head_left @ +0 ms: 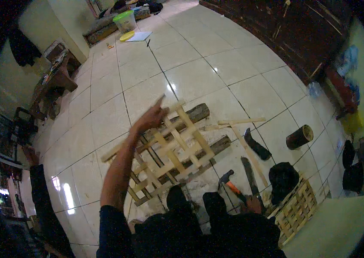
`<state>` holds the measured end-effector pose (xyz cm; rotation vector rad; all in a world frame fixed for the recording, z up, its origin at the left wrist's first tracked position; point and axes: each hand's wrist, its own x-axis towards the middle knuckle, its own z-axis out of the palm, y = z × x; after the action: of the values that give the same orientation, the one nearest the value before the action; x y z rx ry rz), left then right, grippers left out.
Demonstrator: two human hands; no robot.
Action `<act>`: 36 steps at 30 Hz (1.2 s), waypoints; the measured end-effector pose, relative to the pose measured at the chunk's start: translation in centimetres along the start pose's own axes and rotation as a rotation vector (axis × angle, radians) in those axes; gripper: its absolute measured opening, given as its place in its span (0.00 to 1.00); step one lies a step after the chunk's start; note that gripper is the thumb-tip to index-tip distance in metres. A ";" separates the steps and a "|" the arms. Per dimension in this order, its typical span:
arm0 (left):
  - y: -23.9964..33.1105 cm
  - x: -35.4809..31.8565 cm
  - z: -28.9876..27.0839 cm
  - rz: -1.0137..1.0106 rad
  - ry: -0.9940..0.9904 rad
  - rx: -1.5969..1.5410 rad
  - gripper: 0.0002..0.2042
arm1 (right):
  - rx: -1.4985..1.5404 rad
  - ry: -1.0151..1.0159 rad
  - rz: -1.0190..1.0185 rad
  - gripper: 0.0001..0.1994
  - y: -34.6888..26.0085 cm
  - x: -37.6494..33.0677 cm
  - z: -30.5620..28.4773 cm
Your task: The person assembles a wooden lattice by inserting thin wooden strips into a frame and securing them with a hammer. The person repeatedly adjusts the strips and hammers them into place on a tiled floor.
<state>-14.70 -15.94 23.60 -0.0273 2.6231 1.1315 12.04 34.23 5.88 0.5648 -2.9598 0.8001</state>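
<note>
A lattice of pale wooden strips (162, 136) lies in front of me across two rough logs, the farther log (198, 112) and the nearer log (221, 145). Over its far edge reaches my left hand (151, 118), one finger stretched out and nothing visible in its grasp; whether it touches the strips I cannot tell. Low on the right, my right hand (253, 205) is closed at the end of an orange-handled hammer (232, 187), its fingers partly hidden. Beside that hand lies a long dark blade (249, 173), and farther off a curved blade (257, 145).
Loose strips (250, 152) lie right of the lattice, near a short upright-cut log (299, 137). A second woven lattice (298, 210) leans at lower right by a dark cloth-like bundle (283, 180). Another person's dark-clothed limb (44, 198) shows at left. A green-lidded tub (124, 21) stands far back.
</note>
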 end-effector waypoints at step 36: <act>-11.8 5.4 13.4 -0.072 0.579 0.500 0.23 | 0.202 -0.096 0.087 0.14 -13.9 24.1 -2.2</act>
<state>-14.97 -14.05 5.06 -0.3950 3.3054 0.4531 -5.80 16.04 17.28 0.4989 -3.0289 1.1207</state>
